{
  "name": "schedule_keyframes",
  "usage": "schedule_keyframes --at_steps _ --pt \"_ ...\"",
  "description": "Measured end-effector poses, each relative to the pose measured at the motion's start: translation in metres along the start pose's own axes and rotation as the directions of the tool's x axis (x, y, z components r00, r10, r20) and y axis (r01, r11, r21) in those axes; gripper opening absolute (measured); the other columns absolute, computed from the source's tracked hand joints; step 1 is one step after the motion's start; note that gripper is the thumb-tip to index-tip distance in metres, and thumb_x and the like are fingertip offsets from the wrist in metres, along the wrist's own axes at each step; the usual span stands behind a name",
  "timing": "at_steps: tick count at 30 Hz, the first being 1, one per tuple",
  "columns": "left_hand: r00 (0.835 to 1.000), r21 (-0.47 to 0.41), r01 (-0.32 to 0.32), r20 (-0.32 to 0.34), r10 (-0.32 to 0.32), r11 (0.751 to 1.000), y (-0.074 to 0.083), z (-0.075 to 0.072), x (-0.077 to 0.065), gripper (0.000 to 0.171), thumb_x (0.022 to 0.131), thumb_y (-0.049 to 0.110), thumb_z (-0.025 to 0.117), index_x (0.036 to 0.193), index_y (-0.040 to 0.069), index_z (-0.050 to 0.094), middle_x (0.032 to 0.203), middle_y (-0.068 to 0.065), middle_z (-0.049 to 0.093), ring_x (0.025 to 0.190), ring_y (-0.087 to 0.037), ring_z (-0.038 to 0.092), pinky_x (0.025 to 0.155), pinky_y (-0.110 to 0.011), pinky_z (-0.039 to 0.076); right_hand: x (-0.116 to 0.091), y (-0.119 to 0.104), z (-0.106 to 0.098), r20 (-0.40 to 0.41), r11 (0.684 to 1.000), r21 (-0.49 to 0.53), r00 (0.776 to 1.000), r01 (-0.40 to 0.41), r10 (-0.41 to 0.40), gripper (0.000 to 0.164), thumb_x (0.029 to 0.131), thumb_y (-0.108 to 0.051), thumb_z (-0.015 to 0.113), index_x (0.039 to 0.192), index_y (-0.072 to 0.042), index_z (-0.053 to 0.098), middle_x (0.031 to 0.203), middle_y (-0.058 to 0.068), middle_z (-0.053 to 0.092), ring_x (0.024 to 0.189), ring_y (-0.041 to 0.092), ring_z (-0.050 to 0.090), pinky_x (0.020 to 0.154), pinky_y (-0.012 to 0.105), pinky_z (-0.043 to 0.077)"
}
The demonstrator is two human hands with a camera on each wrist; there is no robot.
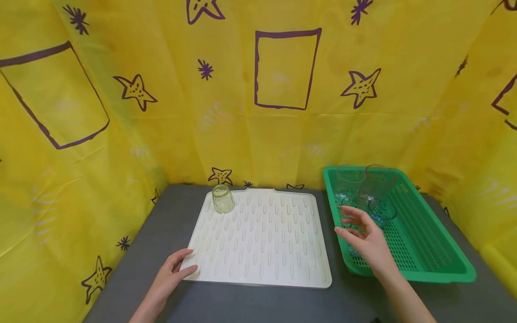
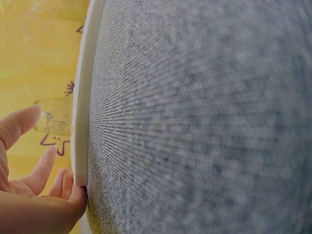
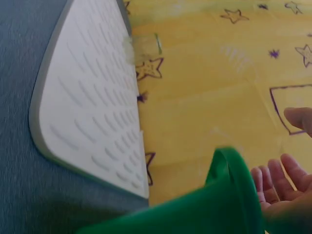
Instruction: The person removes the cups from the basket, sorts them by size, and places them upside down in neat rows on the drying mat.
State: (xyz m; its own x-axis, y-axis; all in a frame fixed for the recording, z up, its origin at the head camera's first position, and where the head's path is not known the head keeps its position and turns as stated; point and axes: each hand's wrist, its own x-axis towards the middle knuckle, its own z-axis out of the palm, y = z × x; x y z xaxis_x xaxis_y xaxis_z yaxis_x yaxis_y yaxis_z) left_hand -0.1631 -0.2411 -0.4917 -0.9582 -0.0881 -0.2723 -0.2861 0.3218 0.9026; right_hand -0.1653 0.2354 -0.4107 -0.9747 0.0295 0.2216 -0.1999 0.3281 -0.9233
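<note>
My left hand [image 1: 167,273] rests at the near left corner of a white ribbed drying mat [image 1: 262,237], its fingers loosely bent and touching the edge. In the left wrist view the lower fingers meet the mat's rim [image 2: 82,122], with thumb and forefinger apart. A yellowish-green glass [image 1: 223,199] stands at the mat's far left corner. My right hand [image 1: 365,240] hovers over the left side of a green plastic basket [image 1: 440,273], fingers relaxed, holding nothing. Several clear glasses are in the basket, including a pink-rimmed glass [image 1: 377,179] and a lower glass [image 1: 383,211] partly behind the hand.
The mat and the basket lie side by side on a dark grey table [image 1: 226,305]. A yellow cloth [image 1: 181,130] with purple drawings hangs behind and at both sides. The basket's raised wall stands between the right hand and the mat.
</note>
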Motion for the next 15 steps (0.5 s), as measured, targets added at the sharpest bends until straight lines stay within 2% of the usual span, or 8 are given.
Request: schedule_keyframes --at_steps 6,10,12,15 --pt "1.0 0.004 0.004 -0.003 -0.004 1.0 0.001 -0.001 0.0 0.066 0.087 0.021 0.074 0.141 -0.003 0.044 0.151 -0.021 0.025 0.142 -0.036 0.023 0.114 -0.046 0.021 -0.002 0.008 -0.018 -0.062 0.992 -0.13 0.998 0.001 -0.009 0.056 0.092 -0.024 0.069 0.141 -0.01 0.045 0.132 0.001 0.05 0.107 0.007 0.049 0.082 0.013 0.046" --pt "1.0 0.01 -0.003 -0.004 0.003 1.0 0.001 -0.001 0.0 0.066 0.087 0.021 0.074 0.141 -0.003 0.045 0.15 -0.02 0.026 0.141 -0.034 0.024 0.114 -0.045 0.021 -0.002 0.013 -0.03 -0.07 0.979 -0.203 0.998 -0.014 -0.001 0.059 0.092 -0.027 0.07 0.142 -0.008 0.044 0.136 0.007 0.047 0.11 0.014 0.046 0.083 0.011 0.042" --pt "1.0 0.008 -0.004 -0.002 0.004 1.0 0.001 0.0 0.0 0.066 0.087 0.021 0.074 0.141 -0.003 0.045 0.15 -0.02 0.027 0.141 -0.034 0.024 0.114 -0.044 0.02 -0.002 0.016 -0.036 -0.059 0.97 -0.24 0.998 -0.033 0.019 0.061 0.091 -0.028 0.07 0.143 -0.008 0.042 0.138 0.01 0.045 0.113 0.019 0.044 0.084 0.015 0.043" --pt "1.0 0.006 0.007 -0.001 -0.007 1.0 0.001 0.0 0.0 0.066 0.087 0.022 0.074 0.141 -0.003 0.044 0.15 -0.019 0.027 0.142 -0.033 0.023 0.115 -0.045 0.019 -0.002 0.021 -0.045 -0.034 0.946 -0.318 0.998 -0.067 0.059 0.068 0.09 -0.033 0.071 0.145 -0.008 0.04 0.14 0.017 0.041 0.116 0.03 0.043 0.091 0.033 0.046"
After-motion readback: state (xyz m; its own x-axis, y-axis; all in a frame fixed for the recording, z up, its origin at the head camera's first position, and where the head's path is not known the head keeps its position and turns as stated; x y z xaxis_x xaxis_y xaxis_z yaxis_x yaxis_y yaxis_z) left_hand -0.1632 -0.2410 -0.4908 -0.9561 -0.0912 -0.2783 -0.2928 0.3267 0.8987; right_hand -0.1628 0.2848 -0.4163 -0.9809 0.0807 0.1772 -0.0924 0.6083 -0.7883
